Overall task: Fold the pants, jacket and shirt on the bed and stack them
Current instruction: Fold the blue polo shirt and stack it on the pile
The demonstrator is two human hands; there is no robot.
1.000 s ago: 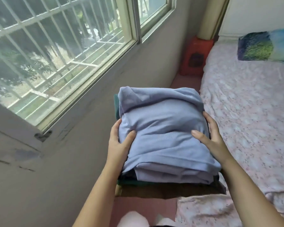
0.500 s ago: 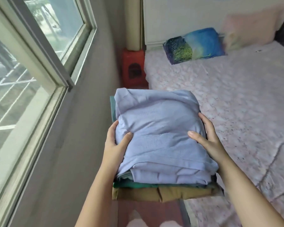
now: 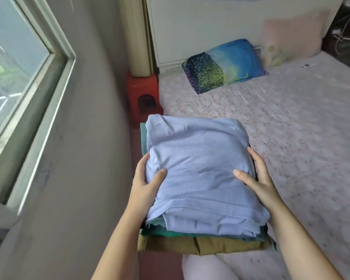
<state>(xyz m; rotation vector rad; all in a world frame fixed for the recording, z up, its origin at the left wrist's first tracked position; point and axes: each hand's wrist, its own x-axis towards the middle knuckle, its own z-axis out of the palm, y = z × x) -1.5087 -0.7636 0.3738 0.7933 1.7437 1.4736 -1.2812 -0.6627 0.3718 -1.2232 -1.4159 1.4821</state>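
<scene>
I carry a stack of folded clothes in front of me, in the air beside the bed's left edge. A light blue folded garment (image 3: 198, 168) lies on top, a green one (image 3: 166, 233) under it, and an olive-brown one (image 3: 206, 246) at the bottom. My left hand (image 3: 144, 183) grips the stack's left side, thumb pressed on the blue top. My right hand (image 3: 258, 178) grips the right side, thumb on top. The fingers under the stack are hidden.
The bed (image 3: 281, 126) with a pale flowered sheet spreads to the right. A blue-green pillow (image 3: 222, 64) and a pink pillow (image 3: 291, 41) lie by the white headboard. A red stool (image 3: 142, 93) stands in the gap by the wall. The window (image 3: 18, 81) is on the left.
The view has swung right, from the window toward the bed and headboard. The stack stays in both hands, held the same way.
</scene>
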